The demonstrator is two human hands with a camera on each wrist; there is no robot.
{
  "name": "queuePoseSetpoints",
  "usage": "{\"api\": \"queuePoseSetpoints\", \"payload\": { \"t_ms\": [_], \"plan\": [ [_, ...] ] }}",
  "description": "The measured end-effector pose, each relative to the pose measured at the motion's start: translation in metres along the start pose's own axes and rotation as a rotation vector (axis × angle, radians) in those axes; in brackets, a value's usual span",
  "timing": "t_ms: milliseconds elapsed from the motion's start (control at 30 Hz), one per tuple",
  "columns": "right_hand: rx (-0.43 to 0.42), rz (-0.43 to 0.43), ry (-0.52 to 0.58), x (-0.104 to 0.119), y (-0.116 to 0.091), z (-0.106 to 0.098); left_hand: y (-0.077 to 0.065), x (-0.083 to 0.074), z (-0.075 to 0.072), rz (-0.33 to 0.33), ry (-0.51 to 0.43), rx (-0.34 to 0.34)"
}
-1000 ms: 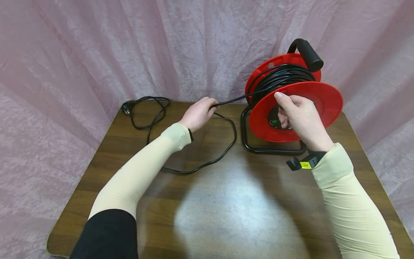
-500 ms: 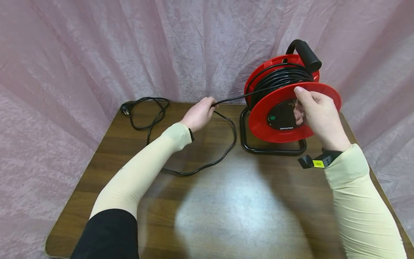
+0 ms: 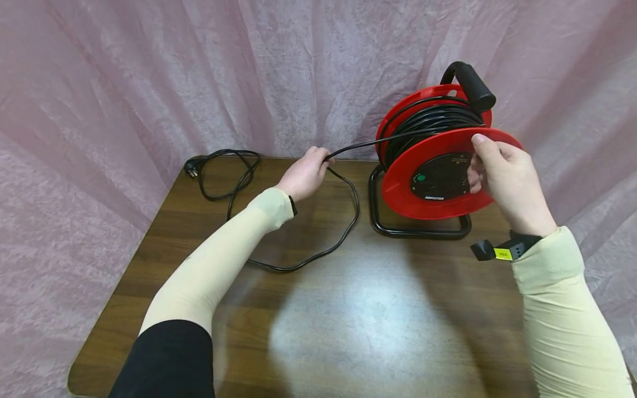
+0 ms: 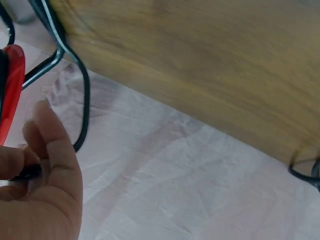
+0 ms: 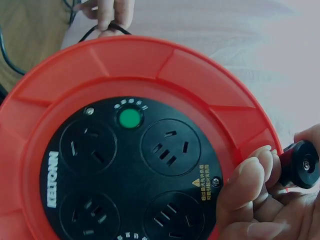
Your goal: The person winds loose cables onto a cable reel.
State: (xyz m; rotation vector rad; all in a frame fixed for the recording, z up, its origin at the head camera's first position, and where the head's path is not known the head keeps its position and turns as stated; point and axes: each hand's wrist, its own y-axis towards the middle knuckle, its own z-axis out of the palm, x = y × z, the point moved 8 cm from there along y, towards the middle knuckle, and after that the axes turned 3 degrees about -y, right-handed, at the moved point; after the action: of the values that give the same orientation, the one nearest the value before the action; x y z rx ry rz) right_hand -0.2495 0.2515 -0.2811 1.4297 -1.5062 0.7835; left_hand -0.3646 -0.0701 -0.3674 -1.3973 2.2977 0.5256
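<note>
A red cable reel [image 3: 398,190] stands at the right rear of the table, with black cable [image 3: 423,124] wound on its drum. My left hand [image 3: 304,174] pinches the cable's free run left of the reel; the left wrist view shows the cable between thumb and fingers. My right hand [image 3: 515,185] is at the reel's near disc, its fingers curled round a black crank knob [image 5: 304,164] near the rim. That knob is hidden in the head view. The disc's black socket panel [image 5: 130,160] carries several outlets and a green button [image 5: 130,118].
Loose cable [image 3: 318,256] loops over the wooden table [image 3: 348,331] to a black plug [image 3: 193,167] at the back left. The reel has a black tubular stand [image 3: 418,233] and a carrying handle [image 3: 475,85]. A pink curtain [image 3: 209,72] hangs behind.
My right hand has moved right along the reel's face, and the disc has turned clockwise in the head view. The loose loop has shrunk slightly leftward; my left hand has barely moved.
</note>
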Motion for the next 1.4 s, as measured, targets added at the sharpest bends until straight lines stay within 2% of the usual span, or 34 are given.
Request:
{"api": "queuePoseSetpoints", "payload": {
  "t_ms": [100, 333, 533, 633, 767, 933, 1100, 1233, 1400],
  "plan": [
    [-0.015, 0.022, 0.0, -0.004, -0.001, -0.006, 0.002, 0.0, 0.0, 0.027, -0.01, -0.005],
    [-0.034, 0.055, 0.046, -0.013, -0.004, -0.016, 0.004, -0.002, 0.002, 0.027, -0.065, 0.015],
    [-0.058, 0.059, 0.183, -0.022, -0.005, -0.023, 0.005, -0.003, 0.003, 0.033, -0.064, -0.009],
    [-0.065, 0.065, 0.271, -0.027, -0.007, -0.025, 0.007, -0.002, 0.005, 0.008, -0.175, 0.012],
    [-0.077, 0.075, 0.246, -0.034, -0.009, -0.028, 0.01, -0.001, 0.012, -0.044, -0.418, 0.053],
    [-0.11, 0.102, 0.212, -0.044, -0.01, -0.033, 0.015, -0.001, 0.015, -0.066, -0.602, 0.049],
    [-0.138, 0.139, 0.174, -0.057, -0.013, -0.039, 0.018, 0.0, 0.012, -0.058, -0.673, 0.018],
    [-0.146, 0.158, 0.142, -0.068, -0.013, -0.041, 0.019, -0.005, 0.015, -0.047, -0.704, 0.046],
    [-0.14, 0.177, 0.12, -0.081, -0.015, -0.04, 0.018, -0.005, 0.021, -0.054, -0.652, 0.063]
  ]
}}
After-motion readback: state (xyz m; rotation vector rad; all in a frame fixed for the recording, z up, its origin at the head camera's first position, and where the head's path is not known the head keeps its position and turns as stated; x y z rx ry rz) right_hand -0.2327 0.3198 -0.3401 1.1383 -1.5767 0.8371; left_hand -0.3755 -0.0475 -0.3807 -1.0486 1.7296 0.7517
